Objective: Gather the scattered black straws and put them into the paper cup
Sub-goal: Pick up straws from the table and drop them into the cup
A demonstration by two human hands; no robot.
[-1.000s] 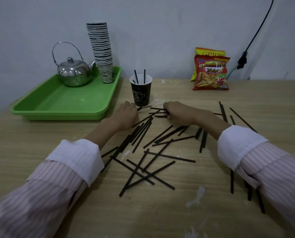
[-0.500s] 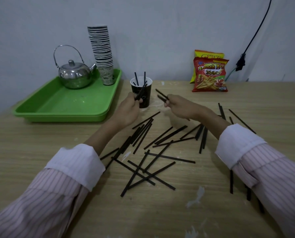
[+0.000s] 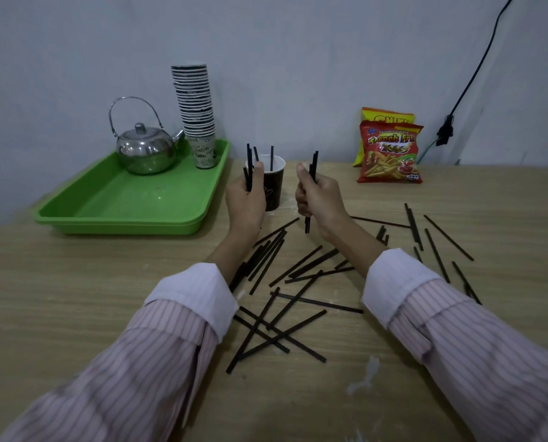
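A dark paper cup (image 3: 273, 189) with a white rim stands on the wooden table, with two black straws upright inside it. My left hand (image 3: 246, 199) is raised just left of the cup, shut on a few black straws held upright. My right hand (image 3: 318, 199) hovers just right of the cup, shut on a small bunch of black straws (image 3: 311, 173) that stick out above and below the fist. Several black straws (image 3: 298, 282) lie scattered on the table between and beyond my forearms.
A green tray (image 3: 132, 202) at the left holds a steel teapot (image 3: 145, 149) and a tall stack of paper cups (image 3: 196, 113). Two snack bags (image 3: 389, 151) lean against the wall at the back right. A black cable (image 3: 467, 87) hangs down the wall.
Both hands picked straws off the table, rose, and turned them upright on either side of the cup.
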